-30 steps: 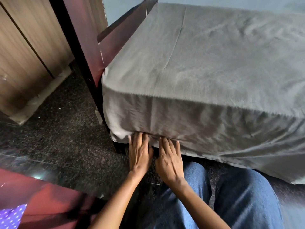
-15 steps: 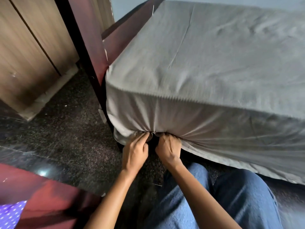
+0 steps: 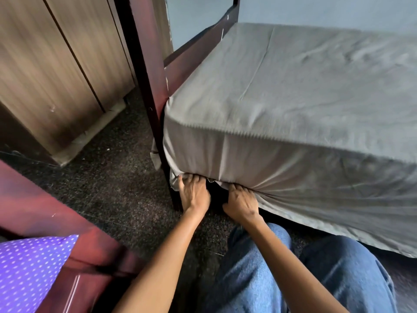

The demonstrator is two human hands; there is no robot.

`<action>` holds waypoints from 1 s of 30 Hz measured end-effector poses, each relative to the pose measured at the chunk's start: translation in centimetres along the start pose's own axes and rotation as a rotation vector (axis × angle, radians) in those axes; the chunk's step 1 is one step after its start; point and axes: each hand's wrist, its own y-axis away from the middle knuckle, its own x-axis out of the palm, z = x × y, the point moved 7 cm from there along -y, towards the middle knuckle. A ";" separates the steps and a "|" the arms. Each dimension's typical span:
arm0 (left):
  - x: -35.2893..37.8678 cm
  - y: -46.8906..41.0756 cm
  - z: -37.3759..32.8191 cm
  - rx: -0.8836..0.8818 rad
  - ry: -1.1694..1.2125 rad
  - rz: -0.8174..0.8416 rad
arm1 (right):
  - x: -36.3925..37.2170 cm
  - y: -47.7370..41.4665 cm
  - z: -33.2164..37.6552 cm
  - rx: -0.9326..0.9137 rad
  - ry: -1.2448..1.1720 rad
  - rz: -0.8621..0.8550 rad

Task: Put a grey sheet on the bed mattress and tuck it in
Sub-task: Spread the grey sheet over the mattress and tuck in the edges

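Grey sheet [image 3: 293,98] lies smooth above dark speckled floor [image 3: 108,177].

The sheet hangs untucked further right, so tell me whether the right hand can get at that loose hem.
Probably yes: the right hand grips the grey sheet just beside it, with nothing lying between.

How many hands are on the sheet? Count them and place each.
2. The left hand grips the lower edge of the grey sheet beside the bed post; the right hand grips it to the right.
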 end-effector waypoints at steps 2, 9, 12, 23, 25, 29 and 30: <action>0.2 0.3 0.2 0.028 -0.017 -0.007 | -0.1 0.4 0.1 -0.056 0.000 0.060; 0.5 -0.4 0.7 0.076 0.048 -0.004 | -1.2 3.1 3.0 -0.164 -0.163 -0.154; 0.6 -0.5 1.2 0.105 0.098 -0.019 | -1.5 2.2 4.8 -0.202 -0.193 -0.210; -2.1 2.1 4.2 0.108 0.594 -0.405 | 1.0 -1.2 7.3 -0.130 0.056 -0.090; -1.9 3.4 5.3 0.058 0.632 -0.479 | 0.9 -1.7 7.5 -0.076 0.088 -0.122; -0.6 2.2 5.6 0.023 0.495 -0.394 | 1.2 -1.8 7.7 -0.015 0.080 -0.096; -0.1 1.9 5.5 0.013 0.437 -0.354 | 1.5 -1.8 7.6 -0.032 0.064 -0.079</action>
